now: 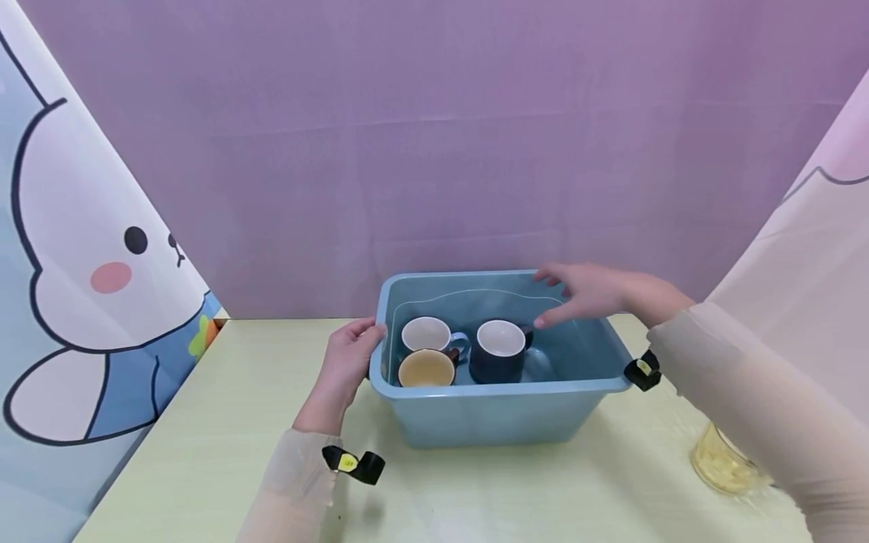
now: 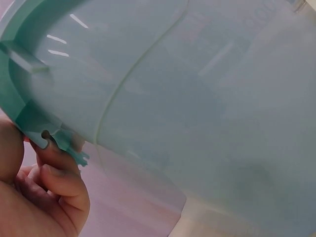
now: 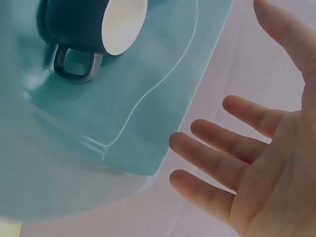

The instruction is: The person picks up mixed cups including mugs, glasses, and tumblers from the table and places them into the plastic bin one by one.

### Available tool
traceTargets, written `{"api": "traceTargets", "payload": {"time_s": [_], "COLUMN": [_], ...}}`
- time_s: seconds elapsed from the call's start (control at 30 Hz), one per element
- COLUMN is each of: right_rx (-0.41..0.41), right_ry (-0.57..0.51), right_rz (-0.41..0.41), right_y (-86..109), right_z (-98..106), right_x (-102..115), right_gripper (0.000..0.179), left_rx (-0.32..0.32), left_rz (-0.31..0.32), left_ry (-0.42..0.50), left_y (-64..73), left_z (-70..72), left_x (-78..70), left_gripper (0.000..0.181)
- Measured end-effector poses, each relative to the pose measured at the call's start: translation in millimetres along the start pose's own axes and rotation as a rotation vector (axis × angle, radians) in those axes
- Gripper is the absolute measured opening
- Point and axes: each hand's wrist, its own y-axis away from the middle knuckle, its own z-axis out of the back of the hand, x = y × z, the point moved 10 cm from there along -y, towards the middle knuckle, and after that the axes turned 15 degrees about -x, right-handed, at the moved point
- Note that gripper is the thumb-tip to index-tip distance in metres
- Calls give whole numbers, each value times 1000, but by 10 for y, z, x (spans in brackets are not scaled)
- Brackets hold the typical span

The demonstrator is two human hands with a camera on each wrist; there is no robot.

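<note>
A blue plastic bin (image 1: pixel 485 418) stands on the table with three mugs inside. My left hand (image 1: pixel 346 354) grips its left rim, and in the left wrist view the fingers curl under the rim's edge (image 2: pixel 10 84). Over the right part of the bin, my right hand (image 1: pixel 591 290) is spread and holds nothing. Nearest to it is a dark navy mug (image 1: pixel 495 368) with a white inside, its handle (image 3: pixel 78 76) toward the bin's right side. To the left sit a light blue-handled mug (image 1: pixel 426 334) and, in front of that, a mug with a cream inside (image 1: pixel 426 369).
At the table's right, a clear yellowish glass container (image 1: pixel 723 461) stands partly behind my right sleeve. A purple cloth (image 1: pixel 434 151) hangs behind the table (image 1: pixel 258 392). A printed cartoon curtain (image 1: pixel 81 302) hangs on the left, and a pale cloth (image 1: pixel 808 286) on the right.
</note>
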Motion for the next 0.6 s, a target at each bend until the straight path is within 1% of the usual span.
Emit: {"api": "traceTargets", "payload": {"time_s": [0.37, 0.6], "right_rx": [-57, -109], "right_ry": [-12, -39], "right_rz": [50, 59], "right_y": [172, 275], "right_z": [104, 127], "right_x": [18, -57], "right_gripper": [89, 88], "left_rx": [1, 1], "left_rz": [-2, -2], "left_ry": [10, 9], "left_y": [2, -1], "left_z": [-11, -26], "left_x": [-9, -7], "left_gripper": [40, 40]}}
